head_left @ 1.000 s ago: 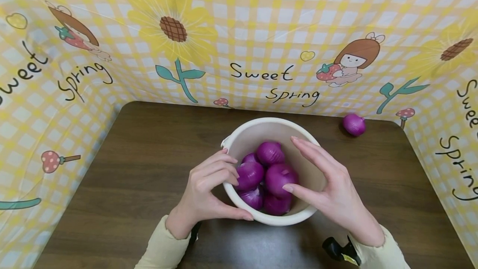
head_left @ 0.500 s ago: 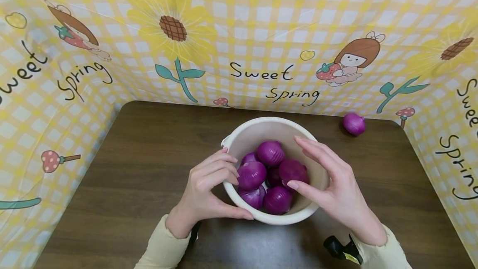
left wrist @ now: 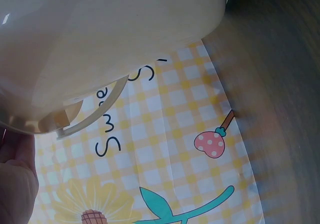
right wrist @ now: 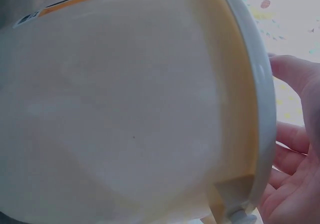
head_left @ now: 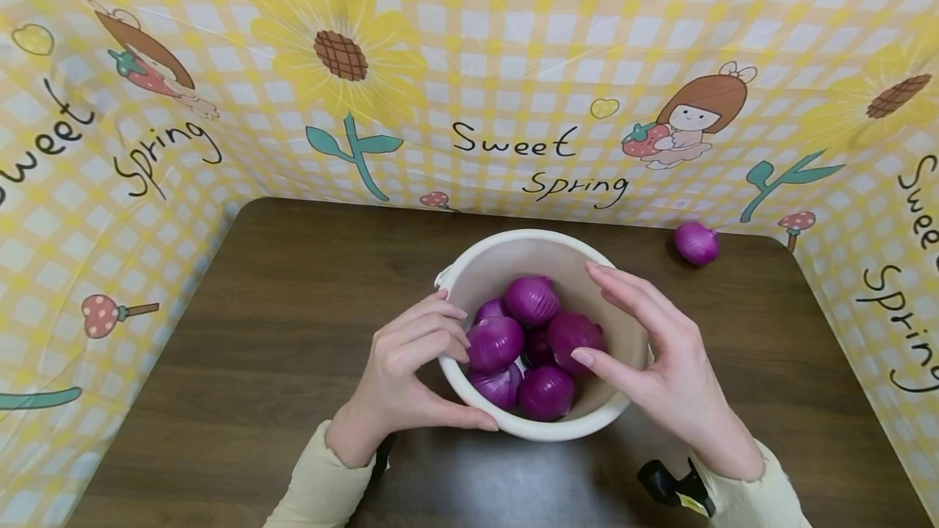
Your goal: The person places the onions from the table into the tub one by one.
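Note:
A cream bucket (head_left: 455, 385) stands on the table with several red onions inside, among them a dark onion (head_left: 575, 334) on the right and a shiny onion (head_left: 495, 344) on the left. My left hand (head_left: 411, 361) holds the left rim, fingertips over the edge and thumb along the front. Above the right rim, my right hand (head_left: 663, 357) hangs with thumb and fingers spread, nothing between them. Its thumb overlaps the dark onion in the head view; touching cannot be told. The wrist views show the bucket's outer wall (left wrist: 125, 24) and, beside the rim, the right fingers (right wrist: 292, 136).
Another red onion (head_left: 696, 244) lies at the back right of the brown wooden table (head_left: 293, 292). A yellow checked cloth (head_left: 477, 39) walls the table at the back and both sides. A pale bucket handle (left wrist: 102, 109) shows in the left wrist view.
The dark onion under my right hand has come free and rolled right among the others. My right hand has drawn slightly right, off the onions. The left hand stays on the rim.

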A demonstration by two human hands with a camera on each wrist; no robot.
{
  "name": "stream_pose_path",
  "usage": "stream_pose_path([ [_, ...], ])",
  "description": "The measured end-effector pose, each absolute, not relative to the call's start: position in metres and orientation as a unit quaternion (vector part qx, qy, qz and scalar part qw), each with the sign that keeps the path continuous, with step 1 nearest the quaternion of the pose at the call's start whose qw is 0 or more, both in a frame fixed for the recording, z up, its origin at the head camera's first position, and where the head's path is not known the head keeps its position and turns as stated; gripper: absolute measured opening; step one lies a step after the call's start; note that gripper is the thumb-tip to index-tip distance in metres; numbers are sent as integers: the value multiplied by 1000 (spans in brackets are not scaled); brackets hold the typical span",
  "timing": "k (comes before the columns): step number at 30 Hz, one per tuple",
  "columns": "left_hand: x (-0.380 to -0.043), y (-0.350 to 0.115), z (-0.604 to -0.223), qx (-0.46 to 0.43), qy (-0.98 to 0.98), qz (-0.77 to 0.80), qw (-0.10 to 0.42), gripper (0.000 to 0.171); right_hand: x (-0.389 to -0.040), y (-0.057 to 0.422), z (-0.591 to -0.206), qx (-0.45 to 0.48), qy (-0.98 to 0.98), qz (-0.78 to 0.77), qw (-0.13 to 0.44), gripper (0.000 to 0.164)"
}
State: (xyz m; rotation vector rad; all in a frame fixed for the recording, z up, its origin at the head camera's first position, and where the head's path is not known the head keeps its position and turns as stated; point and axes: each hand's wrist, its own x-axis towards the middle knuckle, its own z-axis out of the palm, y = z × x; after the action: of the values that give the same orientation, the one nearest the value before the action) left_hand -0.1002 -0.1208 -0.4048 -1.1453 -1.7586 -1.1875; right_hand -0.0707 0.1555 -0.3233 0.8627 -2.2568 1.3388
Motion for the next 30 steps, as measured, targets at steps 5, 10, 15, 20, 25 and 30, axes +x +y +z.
stream_pose_path([
  [5,-100,-121,-405,-443,-682,-461,355,59,-74,161,-331,303,-804,474,192,70],
  [10,-100,-121,-406,-444,-682,-461,354,59,-75,162,-334,302,-802,476,200,70],
  [15,-100,-121,-405,-445,-681,-460,356,59,-70,158,-323,296,-799,485,198,66],
  [20,-101,-121,-405,-447,-678,-458,361,59,-69,157,-319,289,-798,494,189,58],
  [25,-101,-121,-405,-446,-679,-458,362,59,-69,159,-320,279,-794,506,188,60],
  [30,-101,-121,-405,-447,-678,-456,364,59,-70,161,-324,263,-780,539,177,66],
])
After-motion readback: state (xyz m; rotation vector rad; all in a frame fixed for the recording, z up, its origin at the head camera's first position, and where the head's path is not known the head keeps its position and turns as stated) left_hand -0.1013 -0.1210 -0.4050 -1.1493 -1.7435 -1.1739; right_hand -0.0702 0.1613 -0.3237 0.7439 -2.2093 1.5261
